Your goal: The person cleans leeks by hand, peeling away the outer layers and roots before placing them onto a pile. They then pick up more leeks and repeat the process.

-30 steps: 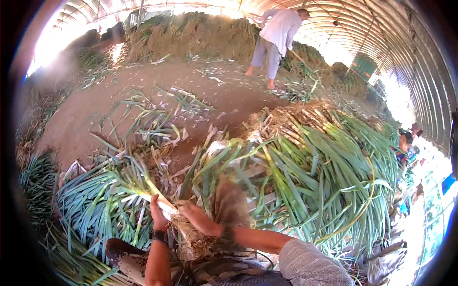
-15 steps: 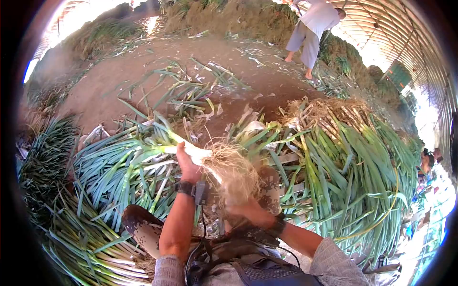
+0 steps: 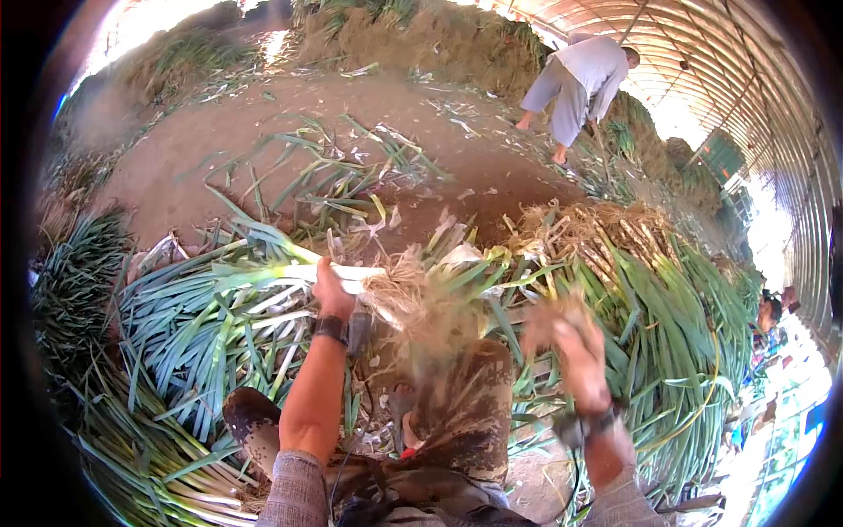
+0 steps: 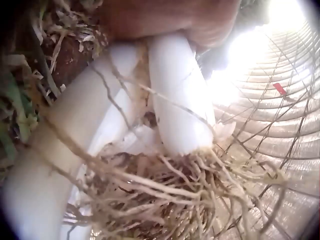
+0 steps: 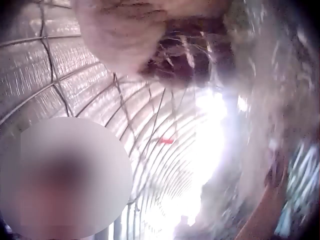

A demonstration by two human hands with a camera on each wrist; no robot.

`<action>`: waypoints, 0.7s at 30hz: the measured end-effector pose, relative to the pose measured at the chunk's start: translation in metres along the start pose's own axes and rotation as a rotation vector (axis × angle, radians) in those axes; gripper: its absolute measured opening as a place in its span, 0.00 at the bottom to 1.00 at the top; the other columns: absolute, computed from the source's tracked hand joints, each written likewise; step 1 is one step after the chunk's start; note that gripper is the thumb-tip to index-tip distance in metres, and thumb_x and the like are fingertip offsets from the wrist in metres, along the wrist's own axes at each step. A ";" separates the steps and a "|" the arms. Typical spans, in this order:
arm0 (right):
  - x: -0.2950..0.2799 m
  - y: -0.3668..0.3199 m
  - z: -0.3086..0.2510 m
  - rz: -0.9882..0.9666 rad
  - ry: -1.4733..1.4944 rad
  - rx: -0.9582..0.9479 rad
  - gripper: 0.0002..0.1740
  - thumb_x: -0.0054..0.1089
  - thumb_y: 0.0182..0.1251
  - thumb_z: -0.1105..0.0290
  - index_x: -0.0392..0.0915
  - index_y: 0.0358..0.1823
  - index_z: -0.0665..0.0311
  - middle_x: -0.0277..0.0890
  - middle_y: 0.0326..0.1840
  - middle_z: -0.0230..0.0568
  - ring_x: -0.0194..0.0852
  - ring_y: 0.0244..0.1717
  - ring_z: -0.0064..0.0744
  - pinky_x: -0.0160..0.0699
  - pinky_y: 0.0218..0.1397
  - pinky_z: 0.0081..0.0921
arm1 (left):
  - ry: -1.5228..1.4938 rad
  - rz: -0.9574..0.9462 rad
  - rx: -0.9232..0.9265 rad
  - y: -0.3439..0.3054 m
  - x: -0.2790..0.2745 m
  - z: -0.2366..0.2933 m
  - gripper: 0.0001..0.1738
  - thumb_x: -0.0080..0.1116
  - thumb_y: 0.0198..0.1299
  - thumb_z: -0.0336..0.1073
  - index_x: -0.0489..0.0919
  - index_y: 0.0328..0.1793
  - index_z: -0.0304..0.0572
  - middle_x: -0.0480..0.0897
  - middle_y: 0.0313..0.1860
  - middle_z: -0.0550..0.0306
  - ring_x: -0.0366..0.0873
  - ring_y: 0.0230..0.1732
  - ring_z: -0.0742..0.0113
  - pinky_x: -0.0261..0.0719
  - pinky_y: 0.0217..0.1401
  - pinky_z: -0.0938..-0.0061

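My left hand (image 3: 332, 292) grips a small bunch of long green onions (image 3: 299, 270) around their white stalks, leaves pointing left. Beyond the hand, their tangled tan roots (image 3: 393, 288) stick out to the right in a haze of dust. Close up in the left wrist view, thick white stalks (image 4: 177, 95) come out below the curled hand, with stringy roots (image 4: 165, 195) at their ends. My right hand (image 3: 575, 356) is raised off to the right of the roots, blurred, in front of the right-hand pile. I cannot tell whether it holds anything.
A big pile of green onions (image 3: 650, 307) lies at the right, roots facing away. Another pile (image 3: 193, 325) is at the left, with more stalks (image 3: 176, 465) below it. Leaf scraps (image 3: 342, 176) litter the dirt floor (image 3: 219, 140). A person (image 3: 575, 88) bends over farther back.
My right hand has gone from the stalks, down past the roots, then up and out to the right. The left hand keeps its grip; the roots now point right. The view has shifted.
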State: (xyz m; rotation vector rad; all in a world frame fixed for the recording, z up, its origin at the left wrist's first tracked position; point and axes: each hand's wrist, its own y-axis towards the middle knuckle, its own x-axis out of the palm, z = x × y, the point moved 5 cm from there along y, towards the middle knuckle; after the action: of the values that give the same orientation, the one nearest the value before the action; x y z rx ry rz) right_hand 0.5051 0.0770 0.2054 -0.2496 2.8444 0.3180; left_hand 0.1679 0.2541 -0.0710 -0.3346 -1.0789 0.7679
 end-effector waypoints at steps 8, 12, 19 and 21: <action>0.130 0.014 0.100 0.016 0.024 -0.140 0.39 0.57 0.72 0.61 0.50 0.77 0.70 0.50 0.79 0.51 0.44 0.80 0.43 0.41 0.80 0.42 | 0.070 -0.252 -0.241 0.025 -0.023 -0.023 0.27 0.42 0.70 0.61 0.71 0.54 0.44 0.79 0.45 0.52 0.79 0.40 0.54 0.81 0.49 0.53; 0.204 0.020 0.148 0.130 0.272 -0.041 0.36 0.55 0.73 0.63 0.52 0.76 0.73 0.52 0.78 0.53 0.51 0.77 0.44 0.49 0.78 0.38 | 0.097 -0.101 -0.017 0.014 -0.051 -0.046 0.22 0.48 0.71 0.52 0.72 0.61 0.46 0.77 0.42 0.52 0.71 0.45 0.67 0.77 0.52 0.60; 0.250 0.017 0.145 -0.125 0.058 -0.208 0.35 0.45 0.74 0.67 0.46 0.76 0.76 0.53 0.75 0.62 0.54 0.73 0.51 0.52 0.76 0.42 | -0.033 -0.097 -0.050 -0.091 -0.082 0.016 0.27 0.47 0.67 0.58 0.70 0.58 0.46 0.78 0.38 0.49 0.80 0.34 0.55 0.84 0.41 0.56; 0.263 0.001 0.142 -0.199 0.045 -0.191 0.33 0.44 0.74 0.70 0.47 0.76 0.74 0.52 0.76 0.59 0.51 0.75 0.51 0.48 0.77 0.41 | 0.130 -0.185 -0.146 -0.096 -0.097 0.014 0.29 0.54 0.61 0.57 0.71 0.58 0.44 0.74 0.50 0.51 0.73 0.51 0.59 0.77 0.51 0.57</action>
State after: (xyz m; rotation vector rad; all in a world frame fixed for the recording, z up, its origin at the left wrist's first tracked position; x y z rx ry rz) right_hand 0.2902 0.0756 -0.0021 -0.5807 2.8029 0.5484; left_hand 0.1692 0.1170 -0.0719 -0.3973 -1.0288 0.4973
